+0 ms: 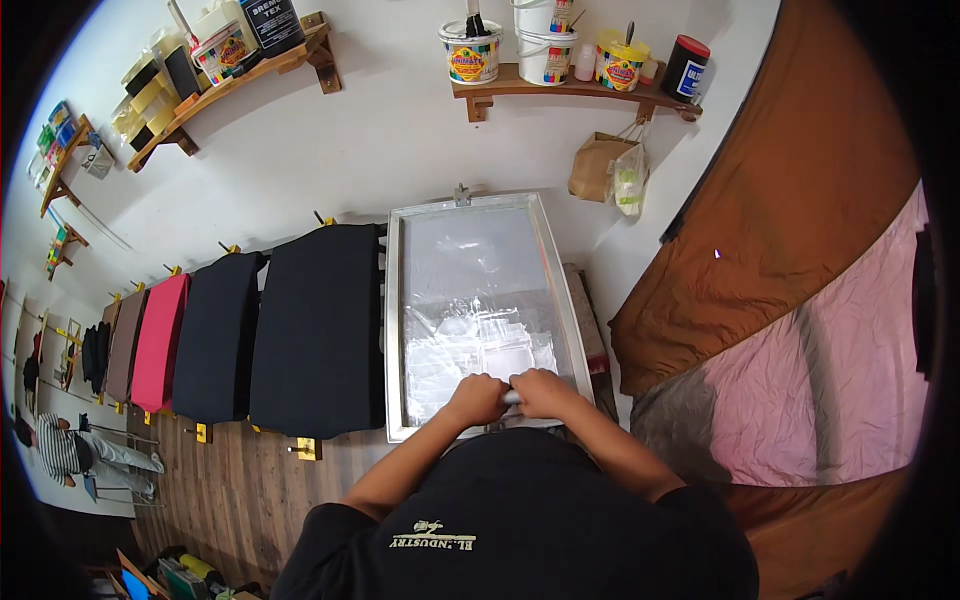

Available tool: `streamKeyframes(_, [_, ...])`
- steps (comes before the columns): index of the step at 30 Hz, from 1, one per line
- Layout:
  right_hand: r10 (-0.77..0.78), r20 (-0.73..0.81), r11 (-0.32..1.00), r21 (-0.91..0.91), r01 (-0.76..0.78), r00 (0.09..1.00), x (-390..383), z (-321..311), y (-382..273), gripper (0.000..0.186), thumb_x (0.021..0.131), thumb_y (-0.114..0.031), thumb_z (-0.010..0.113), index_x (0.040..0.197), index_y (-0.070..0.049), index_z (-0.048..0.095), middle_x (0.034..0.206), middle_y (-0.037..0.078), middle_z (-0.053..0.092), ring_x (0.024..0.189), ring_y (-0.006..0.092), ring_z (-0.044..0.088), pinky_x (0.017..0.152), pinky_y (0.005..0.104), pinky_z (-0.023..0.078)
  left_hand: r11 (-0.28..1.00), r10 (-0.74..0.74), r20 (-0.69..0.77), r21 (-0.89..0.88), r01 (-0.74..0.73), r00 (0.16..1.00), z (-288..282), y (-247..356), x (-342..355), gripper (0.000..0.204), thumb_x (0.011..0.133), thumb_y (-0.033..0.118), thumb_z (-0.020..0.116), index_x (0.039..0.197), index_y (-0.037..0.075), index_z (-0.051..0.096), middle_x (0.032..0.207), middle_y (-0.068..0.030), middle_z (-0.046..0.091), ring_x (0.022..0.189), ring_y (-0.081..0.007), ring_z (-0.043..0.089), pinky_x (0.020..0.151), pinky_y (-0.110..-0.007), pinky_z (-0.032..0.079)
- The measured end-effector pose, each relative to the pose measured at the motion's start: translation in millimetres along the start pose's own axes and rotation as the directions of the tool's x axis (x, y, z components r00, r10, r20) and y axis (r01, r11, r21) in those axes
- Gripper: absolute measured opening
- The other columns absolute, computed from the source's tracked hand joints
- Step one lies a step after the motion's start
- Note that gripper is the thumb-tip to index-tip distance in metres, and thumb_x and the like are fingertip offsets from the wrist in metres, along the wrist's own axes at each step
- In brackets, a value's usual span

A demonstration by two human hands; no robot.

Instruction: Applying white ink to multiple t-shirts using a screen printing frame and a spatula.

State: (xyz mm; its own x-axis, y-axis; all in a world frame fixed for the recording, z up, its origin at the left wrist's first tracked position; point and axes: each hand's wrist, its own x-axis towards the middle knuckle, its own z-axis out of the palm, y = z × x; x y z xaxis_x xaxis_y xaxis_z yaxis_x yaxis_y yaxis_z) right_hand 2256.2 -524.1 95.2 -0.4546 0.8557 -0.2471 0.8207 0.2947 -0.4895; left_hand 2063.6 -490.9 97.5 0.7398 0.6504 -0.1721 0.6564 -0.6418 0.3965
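Black shirt (560, 500) foremost; left hand (479, 399) and right hand (544, 393) clamp fingers round pale bar (512, 397), likely stiff, light, best held two-handed.

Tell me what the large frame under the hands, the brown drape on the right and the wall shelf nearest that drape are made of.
Frame: probably metal, perhaps aluminium; smooth, silvery-grey bars.
Brown drape: fabric, fibre uncertain; it hangs in soft creases with a slight sheen.
Wall shelf: apparently wood, stained or varnished; warm brown plank.
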Motion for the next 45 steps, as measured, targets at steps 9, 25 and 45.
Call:
streamKeyframes(9, [-0.001,-0.056,1.000,0.024,0.002,0.998,25.9,-22.3,11.4,0.022,0.073,-0.011,0.068,0.094,-0.002,0.067,0.085,0.022,0.070,0.084,0.0422,0.069,0.076,0.0510,0.055,0.995,-0.051,-0.066,0.078,0.056,0.997,-18.8,-14.2,25.7,0.018,0.080,0.026,0.067,0.086,0.011,0.075,0.081,-0.0173,0.072,0.077,-0.0361,0.072,0.072,-0.047,0.058])
streamKeyframes(25, [-0.001,-0.043,1.000,-0.019,0.000,0.999,3.4,-13.2,-1.5,0.023,0.073,-0.010,0.065,0.095,-0.003,0.065,0.088,0.020,0.070,0.086,0.0416,0.068,0.076,0.0515,0.055,0.998,-0.011,0.026,0.057,0.010,1.000,-11.7,-1.6,6.8,0.020,0.083,0.027,0.065,0.088,0.011,0.075,0.084,-0.0185,0.073,0.080,-0.0372,0.072,0.071,-0.049,0.058])
streamKeyframes(45, [-0.010,-0.034,1.000,-0.026,0.010,0.999,15.8,-6.7,7.8,0.020,0.070,-0.012,0.067,0.088,-0.002,0.066,0.082,0.021,0.069,0.081,0.0427,0.068,0.074,0.0517,0.055,1.000,0.004,-0.073,0.017,-0.003,0.997,3.5,-12.6,13.4,0.020,0.080,0.027,0.065,0.077,0.009,0.074,0.074,-0.0187,0.070,0.069,-0.0379,0.071,0.065,-0.049,0.058])
